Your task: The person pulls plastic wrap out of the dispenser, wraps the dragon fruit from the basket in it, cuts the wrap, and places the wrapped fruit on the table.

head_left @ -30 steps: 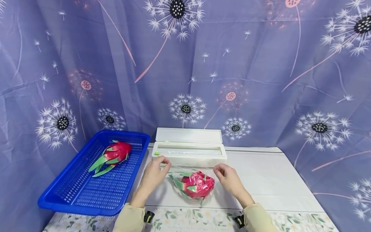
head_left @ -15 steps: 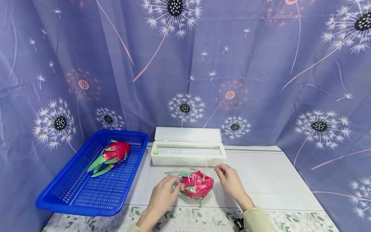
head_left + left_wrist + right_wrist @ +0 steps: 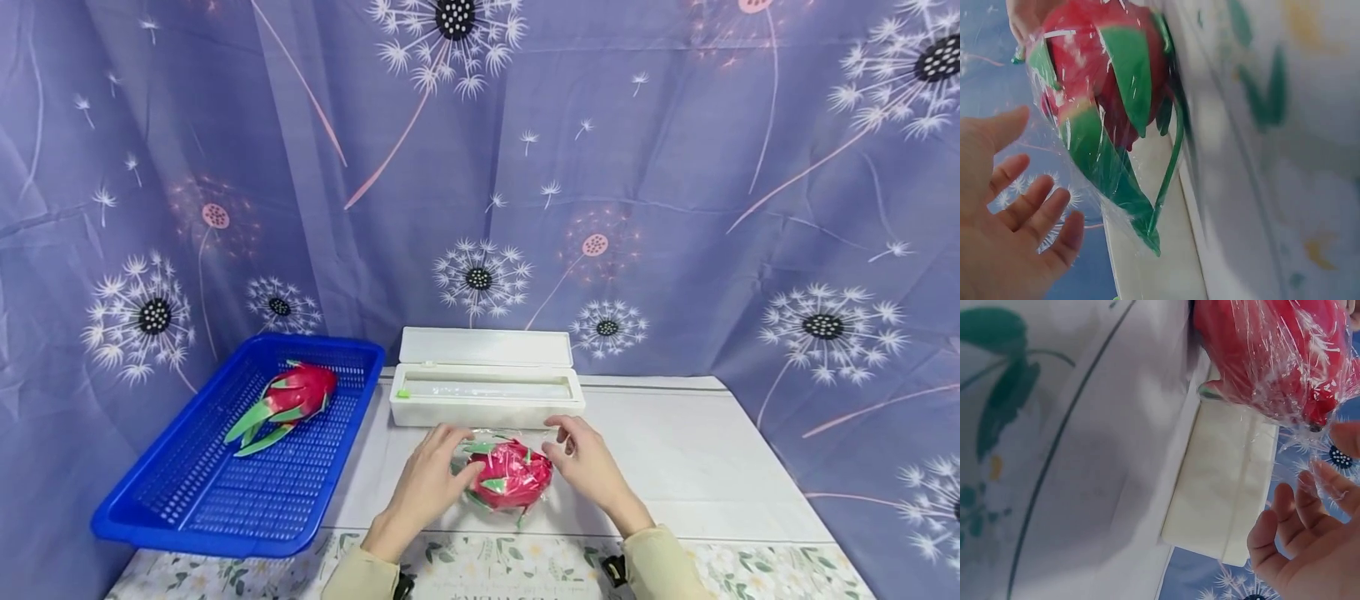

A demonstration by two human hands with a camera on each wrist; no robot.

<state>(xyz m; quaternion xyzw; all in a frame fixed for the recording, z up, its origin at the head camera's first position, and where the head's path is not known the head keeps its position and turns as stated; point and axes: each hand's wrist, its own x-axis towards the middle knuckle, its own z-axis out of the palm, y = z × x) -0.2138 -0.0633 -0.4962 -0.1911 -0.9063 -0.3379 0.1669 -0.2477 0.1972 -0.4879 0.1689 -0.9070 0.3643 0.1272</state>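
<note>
A dragon fruit (image 3: 513,477) in clear cling film lies on the table between both hands. Its green leaf tips point left, and the film is crinkled round it. On its left side is my left hand (image 3: 431,483), fingers relaxed and spread; in the left wrist view the left hand (image 3: 1016,212) is beside the wrapped leaves, gripping nothing. My right hand (image 3: 592,467) is at the fruit's right end, fingers loosely bent, thumb apart from them. In the right wrist view a loose wisp of film reaches the fingers of the right hand (image 3: 1310,537), with no pinch visible.
Behind the fruit stands a white cling film box (image 3: 487,408), lid raised, with a green slider at its left. A blue basket (image 3: 225,533) on the left holds another, unwrapped dragon fruit (image 3: 300,396). A purple dandelion-print curtain (image 3: 645,167) hangs behind the table.
My left hand has moved from the film's far left corner in to the fruit's left side, and its fingers have spread. The left film edge has folded inward. The right hand's fingers have loosened.
</note>
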